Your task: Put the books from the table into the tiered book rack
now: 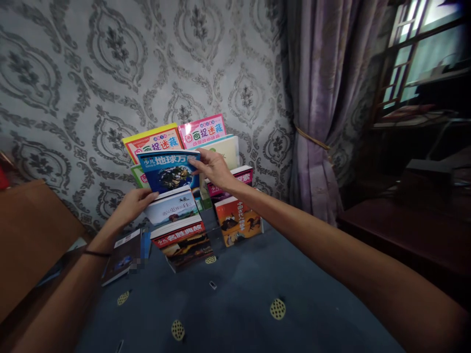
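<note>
My right hand (215,169) pinches the top right corner of a blue book (171,174) with an Earth picture on its cover. This book stands tilted among the rows of books. My left hand (138,198) is closed at the upper left corner of a pale blue landscape-cover book (172,211), thumb at its edge and the other fingers partly hidden. In front of it is a book with a red title band (184,240). Right of these stand an orange book (239,220) and a dark magenta book (241,179). Behind rise an orange-and-yellow book (156,139), a pink book (202,130) and a cream book (224,149).
The books stand on a dark blue cloth (235,294) with pineapple prints, against a patterned wall (147,59). Another dark book (125,255) lies at the left, by a cardboard box (33,235). A tied purple curtain (320,108) hangs to the right.
</note>
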The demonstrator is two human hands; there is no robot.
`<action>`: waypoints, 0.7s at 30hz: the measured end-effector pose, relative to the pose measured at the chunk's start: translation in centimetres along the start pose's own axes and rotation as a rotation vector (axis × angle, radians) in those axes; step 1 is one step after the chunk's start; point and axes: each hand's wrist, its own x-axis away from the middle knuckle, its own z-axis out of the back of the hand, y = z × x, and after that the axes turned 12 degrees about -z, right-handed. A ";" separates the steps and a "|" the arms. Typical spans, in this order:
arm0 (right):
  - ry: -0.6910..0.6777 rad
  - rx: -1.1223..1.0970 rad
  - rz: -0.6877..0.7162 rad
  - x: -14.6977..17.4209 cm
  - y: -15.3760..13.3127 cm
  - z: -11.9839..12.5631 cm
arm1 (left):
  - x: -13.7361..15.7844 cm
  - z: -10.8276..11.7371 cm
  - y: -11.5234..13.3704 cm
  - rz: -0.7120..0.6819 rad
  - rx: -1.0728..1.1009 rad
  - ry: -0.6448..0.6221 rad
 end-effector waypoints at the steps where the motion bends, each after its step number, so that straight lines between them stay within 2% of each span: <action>1: 0.000 -0.005 -0.003 -0.2 0.0 -0.1 | 0.1 -0.1 -0.1 -0.001 -0.026 0.041; 8: -0.039 -0.031 -0.098 -1.4 0.6 -0.8 | 0.6 -1.2 -1.5 0.099 0.063 0.056; 15: -0.052 0.100 -0.150 -1.9 0.3 -0.3 | 1.9 -2.3 -2.0 0.162 0.125 0.285; 21: -0.107 0.198 -0.170 -2.7 0.0 -0.7 | 1.7 -2.0 -2.5 0.063 0.310 0.424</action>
